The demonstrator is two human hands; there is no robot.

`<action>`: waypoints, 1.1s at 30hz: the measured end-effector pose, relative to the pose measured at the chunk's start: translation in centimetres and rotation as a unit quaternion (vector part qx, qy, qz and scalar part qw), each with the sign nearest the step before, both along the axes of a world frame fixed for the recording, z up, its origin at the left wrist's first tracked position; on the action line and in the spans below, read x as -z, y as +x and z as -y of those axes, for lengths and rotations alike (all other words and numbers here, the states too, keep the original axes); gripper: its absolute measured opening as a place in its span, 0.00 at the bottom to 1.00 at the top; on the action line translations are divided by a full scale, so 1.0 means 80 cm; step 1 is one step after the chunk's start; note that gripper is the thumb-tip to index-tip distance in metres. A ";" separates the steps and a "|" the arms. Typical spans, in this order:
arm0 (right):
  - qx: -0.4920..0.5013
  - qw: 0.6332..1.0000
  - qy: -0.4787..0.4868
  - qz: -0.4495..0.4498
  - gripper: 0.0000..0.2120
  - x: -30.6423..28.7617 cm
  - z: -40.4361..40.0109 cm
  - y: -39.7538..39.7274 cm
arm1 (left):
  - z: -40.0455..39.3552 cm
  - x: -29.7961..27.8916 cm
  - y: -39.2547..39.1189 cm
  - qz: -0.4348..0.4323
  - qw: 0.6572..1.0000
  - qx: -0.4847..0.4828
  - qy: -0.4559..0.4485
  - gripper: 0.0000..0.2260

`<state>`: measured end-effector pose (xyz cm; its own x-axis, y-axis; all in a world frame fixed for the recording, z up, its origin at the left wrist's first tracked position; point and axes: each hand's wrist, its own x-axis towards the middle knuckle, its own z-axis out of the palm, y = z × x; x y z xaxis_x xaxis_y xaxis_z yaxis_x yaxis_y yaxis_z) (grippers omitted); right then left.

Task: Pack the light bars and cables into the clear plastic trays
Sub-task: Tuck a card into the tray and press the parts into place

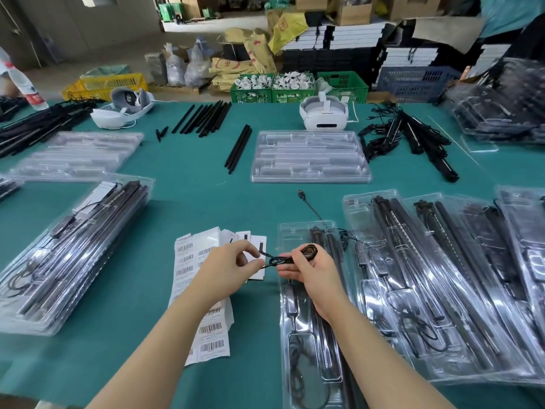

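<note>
In the lower middle of the frame, a clear plastic tray (309, 305) lies lengthwise on the green tabletop (182, 202), holding black light bars (331, 252) along its right side and a black cable with an inline controller in its left pockets. Above this tray both hands work a thin black cable (283, 259): the right hand (312, 274) holds a small coiled bundle of it, fingers curled round the loops, while the left hand (233, 265) pinches the free end between thumb and fingertip. The cable's far length runs up the tabletop to a USB plug (300, 193).

To the right, at least three filled trays (442, 276) overlap, each with black bars and cables under glossy plastic. At lower left another filled tray (73, 249) sits tilted. Two stacks of empty trays rest farther up: one in the centre (309, 156), one at the left (76, 154).

Loose black bars lie in the upper middle: a fan of them (206, 116) and a pair (239, 149) just left of the centre stack. Sheets of barcode labels (203, 290) lie under the left forearm. Two white headsets (323, 115) (124, 109) stand at the far edge.
</note>
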<state>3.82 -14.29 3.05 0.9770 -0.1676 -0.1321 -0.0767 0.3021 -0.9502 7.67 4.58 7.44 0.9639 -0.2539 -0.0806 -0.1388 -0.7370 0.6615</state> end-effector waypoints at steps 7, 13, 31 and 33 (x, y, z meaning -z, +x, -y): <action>0.007 1.000 -0.017 0.001 0.04 0.004 0.000 0.001 | -0.014 -0.006 -0.016 -0.294 0.817 0.054 -0.493 0.12; 0.004 0.999 -0.040 0.006 0.03 0.002 0.000 0.000 | 0.019 0.013 -0.022 -0.107 0.936 0.055 -0.331 0.12; -0.009 0.999 -0.035 -0.003 0.05 -0.002 -0.007 0.001 | 0.063 0.011 -0.010 0.146 0.924 0.108 0.336 0.08; -0.011 0.999 -0.039 0.002 0.04 0.001 -0.007 0.001 | 0.066 0.010 -0.010 0.154 0.918 0.114 0.346 0.08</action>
<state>3.92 -13.77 2.95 0.9812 -0.1549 -0.1154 -0.0788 0.2247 -0.9712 6.83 -0.67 6.62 0.8958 -0.4434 -0.0318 -0.4445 -0.8944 -0.0505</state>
